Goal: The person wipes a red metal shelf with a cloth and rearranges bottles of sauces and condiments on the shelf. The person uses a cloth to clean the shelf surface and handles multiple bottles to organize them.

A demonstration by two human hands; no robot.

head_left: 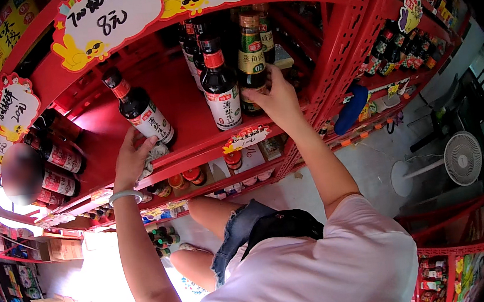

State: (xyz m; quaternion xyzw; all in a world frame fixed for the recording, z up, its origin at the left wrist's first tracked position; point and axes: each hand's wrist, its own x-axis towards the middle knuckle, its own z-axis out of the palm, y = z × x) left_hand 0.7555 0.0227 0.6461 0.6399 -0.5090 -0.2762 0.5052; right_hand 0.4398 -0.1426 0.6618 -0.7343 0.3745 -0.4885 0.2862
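My right hand (276, 99) is wrapped round the lower part of a dark sauce bottle with a gold-green label (252, 61), which stands on the red shelf. Touching its left side is a soy sauce bottle with a white label and red neck band (223, 103). Farther left, a matching soy sauce bottle (143, 115) stands by itself, slightly tilted in view. At its base my left hand (131, 161) is closed on a crumpled greyish-white cloth (155, 154), the thumb lying close to the bottle's label. Part of the cloth is hidden by the fingers.
More dark bottles (188, 47) stand behind in a row. Price cards (105, 24) hang from the upper shelf beam, and a small one (246, 139) sits on the front edge. Red-labelled bottles (59, 155) are on the left. A white fan (463, 158) stands on the floor at right.
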